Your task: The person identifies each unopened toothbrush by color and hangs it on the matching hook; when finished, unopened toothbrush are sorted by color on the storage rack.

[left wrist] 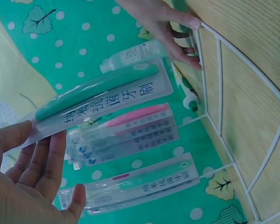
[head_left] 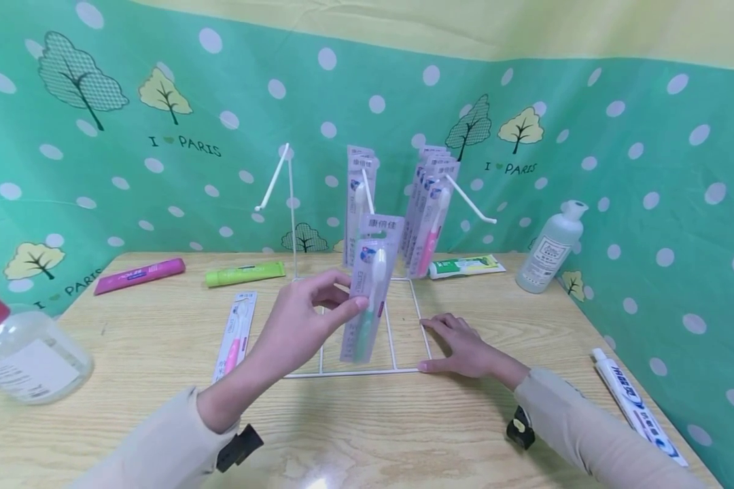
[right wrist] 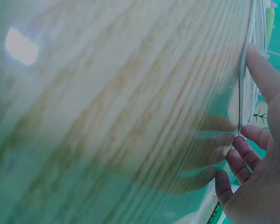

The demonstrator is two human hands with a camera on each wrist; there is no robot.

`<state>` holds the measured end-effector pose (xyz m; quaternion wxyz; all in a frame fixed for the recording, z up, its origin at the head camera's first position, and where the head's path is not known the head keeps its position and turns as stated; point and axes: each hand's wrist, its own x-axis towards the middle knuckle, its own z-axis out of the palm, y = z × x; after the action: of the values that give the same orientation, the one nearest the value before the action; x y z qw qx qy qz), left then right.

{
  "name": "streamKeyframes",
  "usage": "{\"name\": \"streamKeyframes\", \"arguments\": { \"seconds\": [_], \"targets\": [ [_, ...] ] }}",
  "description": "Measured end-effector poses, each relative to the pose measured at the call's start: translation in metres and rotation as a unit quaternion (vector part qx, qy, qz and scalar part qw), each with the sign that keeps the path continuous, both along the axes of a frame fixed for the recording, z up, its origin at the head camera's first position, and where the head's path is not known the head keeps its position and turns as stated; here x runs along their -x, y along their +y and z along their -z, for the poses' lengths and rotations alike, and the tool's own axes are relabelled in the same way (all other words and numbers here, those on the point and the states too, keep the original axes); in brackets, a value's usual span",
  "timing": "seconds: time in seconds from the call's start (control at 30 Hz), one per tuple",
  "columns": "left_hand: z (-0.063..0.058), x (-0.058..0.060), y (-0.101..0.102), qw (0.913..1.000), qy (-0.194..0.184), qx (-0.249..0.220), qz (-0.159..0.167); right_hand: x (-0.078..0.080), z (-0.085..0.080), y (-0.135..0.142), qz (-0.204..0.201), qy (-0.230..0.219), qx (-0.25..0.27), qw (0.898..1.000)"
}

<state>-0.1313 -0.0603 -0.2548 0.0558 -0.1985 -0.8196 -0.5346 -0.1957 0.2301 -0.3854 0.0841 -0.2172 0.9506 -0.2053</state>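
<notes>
My left hand (head_left: 306,309) pinches a packaged toothbrush (head_left: 376,282) with a green handle, tilted in front of a white wire rack (head_left: 355,373). In the left wrist view, thumb and fingers grip one end of this pack. Behind it, toothbrush packs (head_left: 359,193) hang on the middle hook. More packs hang on the right hook, the front one a pink toothbrush (head_left: 433,227). The left hook (head_left: 273,178) carries nothing. My right hand (head_left: 467,350) touches the rack's base at its right side, thumb by the front corner, fingers loosely bent. A packaged pink toothbrush (head_left: 234,333) lies left of the rack.
A magenta tube (head_left: 139,276) and a lime tube (head_left: 245,274) lie at the back left. Behind the rack's right side is a green-and-white tube (head_left: 467,265). A clear bottle (head_left: 552,248) stands back right, a red-capped bottle (head_left: 30,356) left, a white toothpaste tube (head_left: 636,407) right.
</notes>
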Motion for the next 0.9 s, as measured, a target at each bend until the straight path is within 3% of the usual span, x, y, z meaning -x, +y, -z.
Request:
{"name": "streamKeyframes", "arguments": {
  "seconds": [0.23, 0.4, 0.7, 0.9],
  "targets": [
    [0.002, 0.004, 0.003, 0.9995, -0.022, -0.021, -0.006, 0.001, 0.001, 0.001, 0.002, -0.004, 0.0, 1.0],
    [0.008, 0.013, 0.005, 0.9984, -0.042, -0.034, -0.014, 0.001, 0.0, 0.001, 0.009, -0.005, -0.007, 1.0],
    [0.015, 0.041, 0.009, 0.9915, -0.086, -0.084, -0.051, 0.0, 0.0, 0.0, 0.006, -0.005, -0.005, 1.0],
    [0.019, 0.066, 0.014, 0.9864, -0.089, -0.112, -0.081, 0.001, 0.002, 0.001, 0.009, -0.005, -0.009, 1.0]
  ]
}}
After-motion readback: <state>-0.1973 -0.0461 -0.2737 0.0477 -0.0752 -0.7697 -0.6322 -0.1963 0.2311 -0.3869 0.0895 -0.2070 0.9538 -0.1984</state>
